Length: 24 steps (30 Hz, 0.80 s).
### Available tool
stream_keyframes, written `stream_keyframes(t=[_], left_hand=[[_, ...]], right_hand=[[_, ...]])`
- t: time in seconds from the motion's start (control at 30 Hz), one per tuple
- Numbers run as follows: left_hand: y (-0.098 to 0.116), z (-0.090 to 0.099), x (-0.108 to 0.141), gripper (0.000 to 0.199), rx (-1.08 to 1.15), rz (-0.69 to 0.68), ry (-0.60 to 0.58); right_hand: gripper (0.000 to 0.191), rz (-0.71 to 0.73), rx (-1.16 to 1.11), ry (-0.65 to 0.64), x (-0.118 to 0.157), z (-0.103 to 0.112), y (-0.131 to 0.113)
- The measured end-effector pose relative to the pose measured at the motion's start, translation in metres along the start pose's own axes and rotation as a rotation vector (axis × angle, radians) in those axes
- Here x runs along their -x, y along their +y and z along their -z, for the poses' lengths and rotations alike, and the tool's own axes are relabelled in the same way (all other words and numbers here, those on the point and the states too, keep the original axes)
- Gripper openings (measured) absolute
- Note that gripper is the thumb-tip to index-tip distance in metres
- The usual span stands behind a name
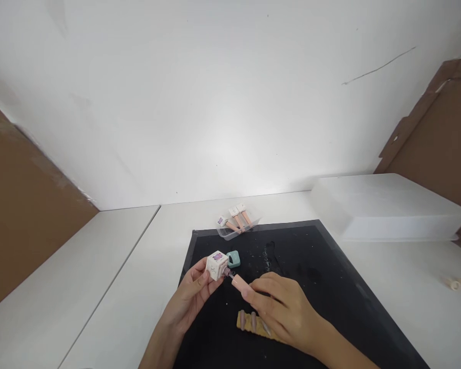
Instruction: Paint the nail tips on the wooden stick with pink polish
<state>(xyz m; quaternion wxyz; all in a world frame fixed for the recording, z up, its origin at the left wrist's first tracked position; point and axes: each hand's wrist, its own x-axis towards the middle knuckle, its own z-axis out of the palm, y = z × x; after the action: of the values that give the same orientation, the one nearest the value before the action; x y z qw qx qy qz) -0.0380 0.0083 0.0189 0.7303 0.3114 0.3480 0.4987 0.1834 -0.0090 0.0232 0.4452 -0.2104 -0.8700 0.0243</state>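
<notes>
My left hand (194,292) grips a white, faceted nail polish bottle (216,264) with a purple flower on it, tilted with its neck to the right. My right hand (282,307) holds the pink brush cap (241,285), its stem at the mouth of the bottle. How far the brush sits inside the neck cannot be made out. Below lies a yellowish strip (248,323) bearing several mauve false nails (253,323); its right end is hidden by my right hand. Just behind the bottle is a small teal case (234,259), partly covered.
A clear plastic tray (227,237) with three pink-capped polish bottles (236,215) stands at the back edge of the black mat (307,256). To the right are a white box (392,205) and small beige pieces (457,283). A white wall and brown cardboard sides (26,205) enclose the table.
</notes>
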Motion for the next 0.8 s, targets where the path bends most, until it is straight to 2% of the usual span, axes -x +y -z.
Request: stream_keyframes(t=[0.1, 0.17, 0.33, 0.43, 0.53, 0.67, 0.8], left_hand=[[-0.001, 0.0, 0.0, 0.028, -0.051, 0.024, -0.013], [-0.002, -0.001, 0.0, 0.027, -0.102, 0.019, -0.012], [-0.005, -0.002, -0.001, 0.032, -0.187, -0.035, 0.013], [-0.006, -0.001, -0.001, 0.037, -0.189, -0.043, 0.026], [-0.007, -0.001, -0.001, 0.039, -0.162, -0.05, 0.034], [-0.006, -0.002, -0.001, 0.037, -0.123, -0.076, 0.076], [-0.002, -0.003, -0.003, 0.034, -0.186, -0.117, 0.184]], right_hand=[[0.029, 0.045, 0.062, 0.013, -0.002, 0.0, 0.0], [0.032, 0.042, 0.089, -0.004, -0.003, -0.001, 0.0], [0.039, -0.07, 0.03, -0.081, -0.001, -0.002, 0.001], [0.03, -0.243, -0.128, -0.051, 0.001, -0.003, 0.002], [0.023, -0.514, -0.347, -0.005, 0.001, -0.004, 0.002], [0.025, -0.838, -0.606, 0.1, 0.0, -0.006, 0.005], [0.032, -1.029, -0.788, 0.243, 0.002, -0.01, 0.012]])
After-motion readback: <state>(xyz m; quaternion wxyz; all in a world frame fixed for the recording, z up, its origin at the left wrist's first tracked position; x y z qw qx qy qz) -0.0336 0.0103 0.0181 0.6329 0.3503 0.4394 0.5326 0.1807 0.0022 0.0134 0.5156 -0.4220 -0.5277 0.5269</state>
